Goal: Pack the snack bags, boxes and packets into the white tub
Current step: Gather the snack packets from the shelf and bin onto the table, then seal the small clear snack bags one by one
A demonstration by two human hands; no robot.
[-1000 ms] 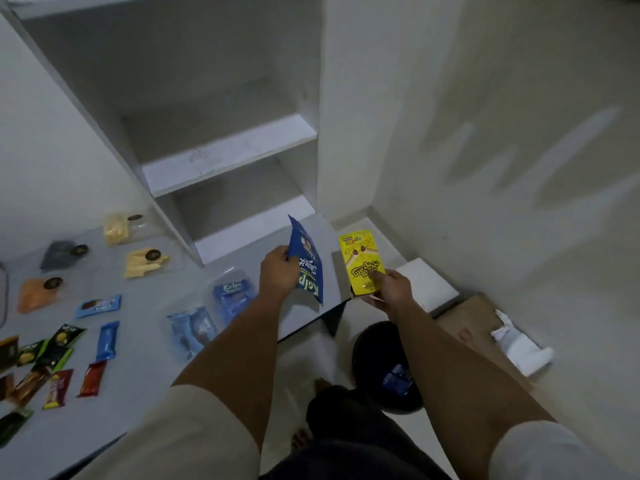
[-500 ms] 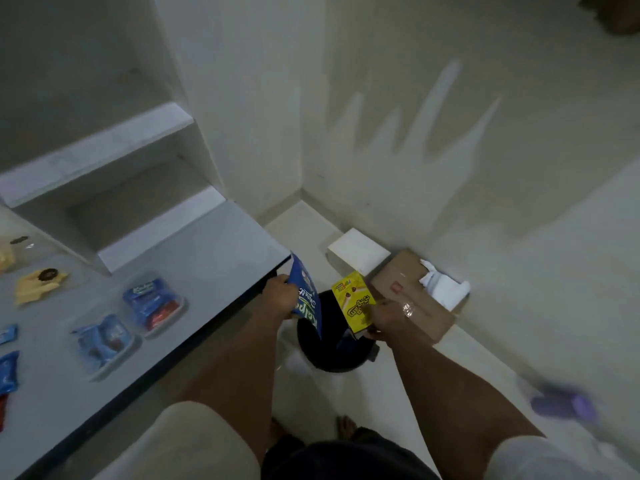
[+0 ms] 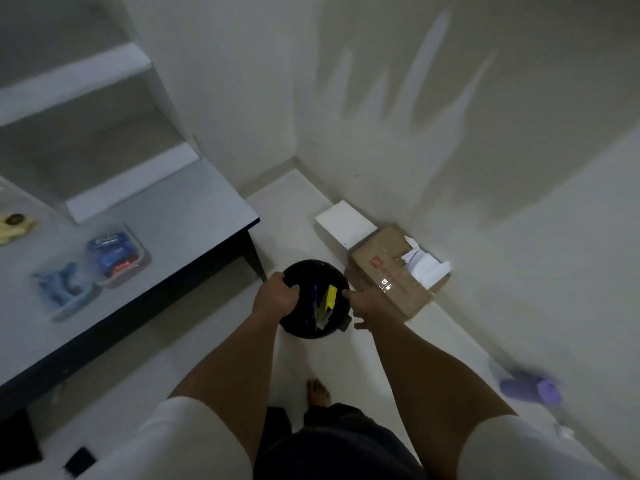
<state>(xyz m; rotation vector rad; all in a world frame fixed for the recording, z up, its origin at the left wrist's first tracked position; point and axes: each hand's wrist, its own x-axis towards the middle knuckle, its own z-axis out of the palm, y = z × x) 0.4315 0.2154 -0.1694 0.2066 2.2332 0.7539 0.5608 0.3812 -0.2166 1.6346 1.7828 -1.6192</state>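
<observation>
The fingers (image 3: 292,289) of the left hand (image 3: 275,295) are curled over the near-left rim of a round black bin (image 3: 304,271) on the floor, gripping it. The right hand (image 3: 367,301) is laid against the bin's right side with its fingers spread; whether the rim is actually clasped there cannot be told. Inside the bin a yellow box (image 3: 330,296) and a blue bag (image 3: 314,296) are seen standing on edge. No white tub is visible, so the black bin seems to be used as the container. The step in hand is judged to be the steadying or lifting of the bin once two snacks have been dropped in. Farther left, on the bench (image 3: 180,216), two clear packs of blue snacks (image 3: 114,256) are left unpacked. Beyond the bin, a cardboard box (image 3: 388,278) and a white box (image 3: 344,223) lie by the wall. Next, the bin would need to be brought to the bench, or the remaining packs fetched to it.
</observation>
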